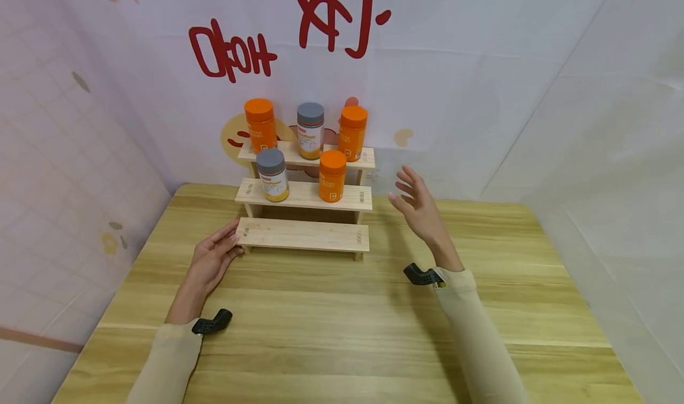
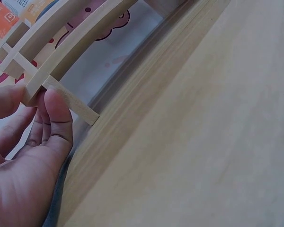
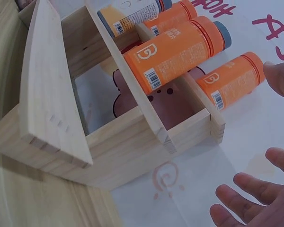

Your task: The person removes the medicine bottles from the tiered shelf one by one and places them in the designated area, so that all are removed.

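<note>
on the tabletop point(image 1: 320, 333) we see a three-step wooden shelf point(image 1: 301, 234), carrying three upright jars point(image 1: 310, 133) on its top step point(image 1: 367, 155) and two on its middle step point(image 1: 304, 193).

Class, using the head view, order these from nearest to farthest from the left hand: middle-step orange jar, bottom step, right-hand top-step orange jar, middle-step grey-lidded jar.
1. Bottom step: left end held by the left hand.
2. Grey-lidded jar: left on the middle step.
3. Middle-step orange jar: right on that step.
4. Top-step orange jar: right, farther back.
</note>
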Available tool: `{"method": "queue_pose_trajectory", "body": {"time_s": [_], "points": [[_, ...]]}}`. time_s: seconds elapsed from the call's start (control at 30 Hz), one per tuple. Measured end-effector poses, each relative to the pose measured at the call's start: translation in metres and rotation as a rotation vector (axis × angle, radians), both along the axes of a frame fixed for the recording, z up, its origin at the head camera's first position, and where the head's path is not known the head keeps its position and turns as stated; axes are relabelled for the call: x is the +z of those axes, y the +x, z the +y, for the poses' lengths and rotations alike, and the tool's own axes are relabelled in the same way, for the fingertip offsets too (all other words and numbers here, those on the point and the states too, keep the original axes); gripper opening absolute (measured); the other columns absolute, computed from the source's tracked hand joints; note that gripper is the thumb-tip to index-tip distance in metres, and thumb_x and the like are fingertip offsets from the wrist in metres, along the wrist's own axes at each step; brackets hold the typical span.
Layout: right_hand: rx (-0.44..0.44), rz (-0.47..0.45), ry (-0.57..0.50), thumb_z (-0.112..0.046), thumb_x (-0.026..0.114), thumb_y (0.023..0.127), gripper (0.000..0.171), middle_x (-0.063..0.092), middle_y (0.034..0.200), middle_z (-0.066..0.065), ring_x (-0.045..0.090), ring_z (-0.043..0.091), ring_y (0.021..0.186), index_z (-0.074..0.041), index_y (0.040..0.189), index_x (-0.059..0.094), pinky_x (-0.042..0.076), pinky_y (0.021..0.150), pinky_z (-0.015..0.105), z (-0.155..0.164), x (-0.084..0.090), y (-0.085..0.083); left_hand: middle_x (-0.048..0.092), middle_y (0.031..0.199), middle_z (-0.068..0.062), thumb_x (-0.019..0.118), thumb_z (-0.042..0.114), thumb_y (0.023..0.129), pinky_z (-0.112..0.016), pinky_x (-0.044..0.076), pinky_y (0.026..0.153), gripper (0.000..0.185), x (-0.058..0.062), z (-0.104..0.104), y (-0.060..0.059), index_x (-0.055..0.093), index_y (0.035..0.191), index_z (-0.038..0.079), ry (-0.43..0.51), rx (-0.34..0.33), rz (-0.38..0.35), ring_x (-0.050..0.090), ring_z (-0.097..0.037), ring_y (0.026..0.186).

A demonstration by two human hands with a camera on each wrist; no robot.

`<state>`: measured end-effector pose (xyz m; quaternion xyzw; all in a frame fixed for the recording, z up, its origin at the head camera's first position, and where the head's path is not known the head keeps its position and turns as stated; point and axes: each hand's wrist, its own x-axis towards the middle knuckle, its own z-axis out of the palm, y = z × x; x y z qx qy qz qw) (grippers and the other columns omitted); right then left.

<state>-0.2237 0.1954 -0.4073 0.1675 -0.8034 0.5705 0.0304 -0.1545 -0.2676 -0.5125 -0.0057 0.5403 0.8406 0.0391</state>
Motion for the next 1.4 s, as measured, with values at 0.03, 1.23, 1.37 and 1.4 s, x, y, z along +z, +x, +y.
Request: {"method": "queue_pose_trajectory", "body": {"time_s": [0.03, 1.23, 1.37, 1.4], "points": [[0.002, -0.002, -0.006, -0.027, 0.064, 0.104, 0.072, 0.032, 0.166, 0.007, 0.035, 0.034, 0.152, -0.028, 0.164, 0.023, 0.028, 0.124, 0.059, -0.002, 0.001, -0.002, 0.059, 0.129, 0.002, 0.059, 0.007, 0.104, -0.019, 0.059, 0.079, 0.063, 0.0, 0.0, 0.0, 0.029, 0.158, -0.006, -0.001, 0.002, -0.002, 0.063, -0.008, 0.099], [0.015, -0.012, -0.017, -0.031, 0.069, 0.1, 0.078, 0.038, 0.162, 0.012, 0.042, 0.034, 0.147, -0.021, 0.164, 0.026, 0.038, 0.121, 0.054, -0.041, 0.049, -0.051, 0.057, 0.132, 0.002, 0.057, 0.004, 0.105, -0.02, 0.059, 0.079, 0.06, -0.003, 0.001, 0.001, 0.031, 0.158, -0.005, 0.026, 0.004, 0.01, 0.064, -0.01, 0.094], [0.013, -0.007, -0.004, -0.031, 0.069, 0.1, 0.077, 0.04, 0.161, 0.012, 0.043, 0.034, 0.146, -0.022, 0.163, 0.028, 0.039, 0.12, 0.054, -0.046, 0.054, -0.058, 0.058, 0.131, 0.001, 0.058, 0.005, 0.105, -0.02, 0.059, 0.079, 0.06, -0.003, 0.0, 0.0, 0.033, 0.158, -0.004, 0.024, 0.005, 0.004, 0.064, -0.01, 0.094], [0.011, -0.006, -0.003, -0.031, 0.069, 0.1, 0.076, 0.04, 0.161, 0.012, 0.044, 0.034, 0.146, -0.022, 0.163, 0.028, 0.039, 0.12, 0.053, -0.047, 0.055, -0.06, 0.057, 0.131, 0.001, 0.058, 0.005, 0.105, -0.02, 0.059, 0.079, 0.06, -0.003, 0.0, 0.0, 0.033, 0.158, -0.004, 0.022, 0.004, 0.004, 0.064, -0.01, 0.094]]}}
